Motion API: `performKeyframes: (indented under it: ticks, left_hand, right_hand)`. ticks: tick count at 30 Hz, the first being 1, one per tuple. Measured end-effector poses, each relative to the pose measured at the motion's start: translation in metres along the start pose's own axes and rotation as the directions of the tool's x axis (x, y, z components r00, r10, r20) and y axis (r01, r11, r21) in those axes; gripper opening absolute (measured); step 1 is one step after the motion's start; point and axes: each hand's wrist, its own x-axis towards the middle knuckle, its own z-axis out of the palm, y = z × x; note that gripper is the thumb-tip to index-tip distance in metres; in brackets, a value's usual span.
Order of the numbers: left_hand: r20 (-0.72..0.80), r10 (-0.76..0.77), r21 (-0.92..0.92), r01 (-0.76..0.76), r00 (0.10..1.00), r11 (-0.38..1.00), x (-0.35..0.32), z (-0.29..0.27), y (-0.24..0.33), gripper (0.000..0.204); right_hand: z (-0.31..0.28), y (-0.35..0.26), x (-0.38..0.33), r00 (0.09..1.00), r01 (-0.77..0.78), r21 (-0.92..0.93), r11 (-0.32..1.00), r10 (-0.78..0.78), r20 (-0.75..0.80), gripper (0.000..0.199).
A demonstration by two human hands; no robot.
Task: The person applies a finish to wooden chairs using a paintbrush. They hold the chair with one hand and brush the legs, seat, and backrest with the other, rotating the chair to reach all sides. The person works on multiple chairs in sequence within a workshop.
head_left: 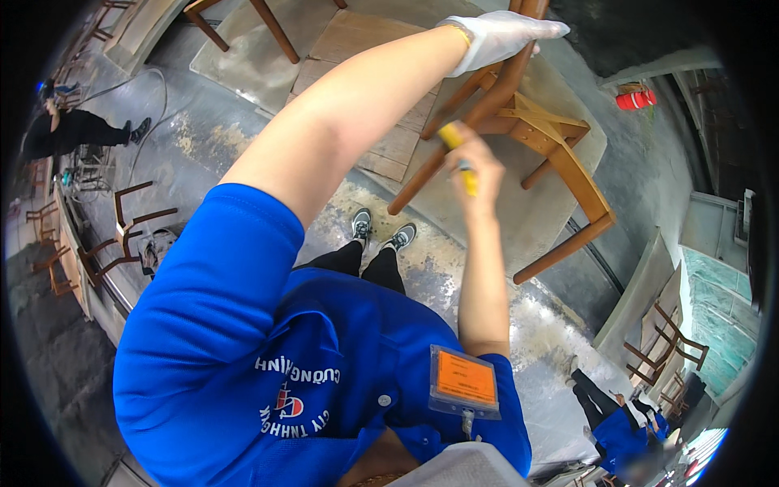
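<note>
A brown wooden chair frame [583,178] stands tilted in front of me, without a seat pad. My left hand [507,36], in a whitish glove, reaches far forward and grips the upper part of the chair, its fingers laid across the wood. My right hand [479,166] is bare and slightly blurred. It is closed around a short yellow tool [450,136] with a bit of grey on it; its exact kind is unclear. The tool is close to one of the chair's legs, and I cannot tell whether they touch.
Flat boards and cardboard [389,154] lie under the chair. More chair frames stand at the left [122,227] and lower right [667,345]. A person in dark clothes [77,134] is at far left; people in blue [613,430] are at lower right. A red object [635,100] lies beyond.
</note>
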Motion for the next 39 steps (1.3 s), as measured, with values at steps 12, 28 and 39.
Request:
performKeyframes:
  ticks: [12,28,39]
  left_hand:
    - [0.146,0.062,-0.266,-0.021,0.987,0.964,0.007,0.009,0.001,0.08]
    - [0.2,0.021,-0.19,0.018,0.98,0.982,0.036,0.025,-0.019,0.055]
    - [0.162,0.216,-0.375,-0.143,0.963,0.916,-0.03,0.108,-0.075,0.03]
  right_hand:
    - [0.071,0.055,-0.141,0.741,-0.109,-0.312,0.944,0.286,0.607,0.017]
    - [0.008,0.039,-0.142,0.916,0.096,-0.31,0.946,0.038,0.4,0.009]
    - [-0.132,0.041,-0.37,0.165,-0.552,0.378,0.743,0.542,-0.824,0.016]
